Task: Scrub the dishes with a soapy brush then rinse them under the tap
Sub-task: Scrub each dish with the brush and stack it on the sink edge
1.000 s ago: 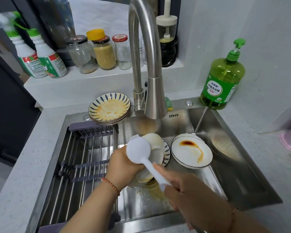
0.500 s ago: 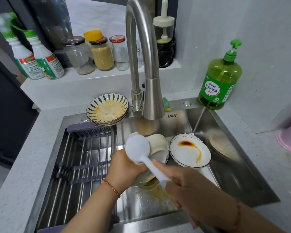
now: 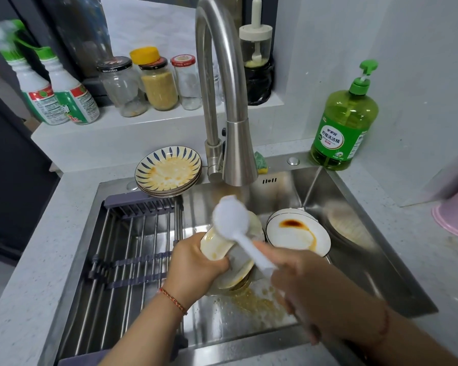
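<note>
In the head view, the left hand point(image 3: 193, 262) grips a tilted, sauce-smeared plate point(image 3: 217, 249) by its near rim, fingers curled round the edge, holding it over the middle of the steel sink point(image 3: 354, 260). The right hand point(image 3: 302, 283), blurred, has its fingers wrapped round the white handle of the brush point(image 3: 232, 217), whose round white head lies against the plate's far upper edge, directly below the spout of the tap point(image 3: 238, 154). Whether water runs cannot be told. Below the held plate, towards six o'clock, the drain sits among yellow crumbs on the sink floor. At about three o'clock from the brush head, a white plate with a dark rim and a brown stain point(image 3: 298, 235) leans against the sink's back corner, just beside the held plate. At eleven o'clock from the brush, a stack of blue-striped plates point(image 3: 168, 170) with an orange-stained top rests on the sink's back ledge, left of the tap base. A drying rack point(image 3: 132, 247) of metal rods spans the sink's left half, at nine o'clock from the hands. A green dish-soap bottle point(image 3: 341, 128) stands on the counter at two o'clock, well apart from the hands. On the shelf at twelve o'clock stand glass jars point(image 3: 159, 83) and, further left, two spray bottles point(image 3: 61, 96).
</note>
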A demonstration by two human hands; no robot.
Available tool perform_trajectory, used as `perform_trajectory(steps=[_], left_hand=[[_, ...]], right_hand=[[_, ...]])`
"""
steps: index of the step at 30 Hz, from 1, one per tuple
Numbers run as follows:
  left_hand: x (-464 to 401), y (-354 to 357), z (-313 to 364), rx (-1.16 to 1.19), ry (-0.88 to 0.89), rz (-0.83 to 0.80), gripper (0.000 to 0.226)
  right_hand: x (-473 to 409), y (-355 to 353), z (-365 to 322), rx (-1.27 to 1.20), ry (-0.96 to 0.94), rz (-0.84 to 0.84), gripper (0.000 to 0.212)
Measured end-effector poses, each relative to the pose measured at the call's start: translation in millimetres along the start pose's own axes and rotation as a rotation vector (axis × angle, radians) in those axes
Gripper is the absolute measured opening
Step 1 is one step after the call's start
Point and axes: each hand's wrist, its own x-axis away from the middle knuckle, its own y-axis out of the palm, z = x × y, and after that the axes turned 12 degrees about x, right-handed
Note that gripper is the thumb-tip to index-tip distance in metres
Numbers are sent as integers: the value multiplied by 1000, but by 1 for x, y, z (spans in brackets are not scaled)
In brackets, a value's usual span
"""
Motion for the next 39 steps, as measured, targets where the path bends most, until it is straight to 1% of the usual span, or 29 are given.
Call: perform_trajectory(steps=[2,3,5,8,9,11,13,15,17,19,22,24,26,27,29,31,33,34,37,39], left_hand=[[-1,1,-1,62,-18,22,23],[-1,0,-1,97,-35,44,26],[-1,-5,-1,178,-76,114,33],[-1,-12,-2,311,-123,182,32],[0,-12,-3,348,-128,186,32],[4,-9,-3,412,-138,198,35],[7,-6,-3,502,-157,230,37],[10,-3,-3,605,-174,260,39],[12,1,-2,694,-187,271,45],[14,5,0,779,-206,276,55],[17,11,1,881,-220,283,57],[19,14,0,922,-232,238,54],[21,12,1,954,-259,153,50],[22,9,2,971,-276,99,53],[19,1,3,990,-310,-15,65],[14,-8,5,957,-327,-116,73],[9,-15,9,873,-345,-195,75],[6,-18,12,816,-353,-227,71],[-2,-25,21,603,-354,-346,59],[-6,-28,26,470,-334,-389,56]], right_hand=[[2,9,-6,132,-78,1,52],[1,9,-4,129,-63,23,52],[-3,1,10,-47,37,41,49],[-5,-6,32,-281,122,22,43],[-5,-4,37,-363,144,23,38],[-8,4,48,-481,167,74,19],[-15,14,59,-529,220,176,27],[-25,25,66,-616,285,248,20],[-33,33,69,-696,328,269,20],[-39,38,69,-655,328,318,21],[-42,44,59,-590,291,345,32],[-42,48,56,-606,267,347,37],[-42,47,54,-620,254,359,37],[-41,44,55,-614,250,357,36],[-41,36,57,-569,241,343,32],[-41,26,60,-506,214,312,34],[-42,17,64,-438,167,254,44],[-42,13,65,-399,152,213,47],[-41,5,64,-312,117,98,45],[-39,4,62,-255,90,68,50]])
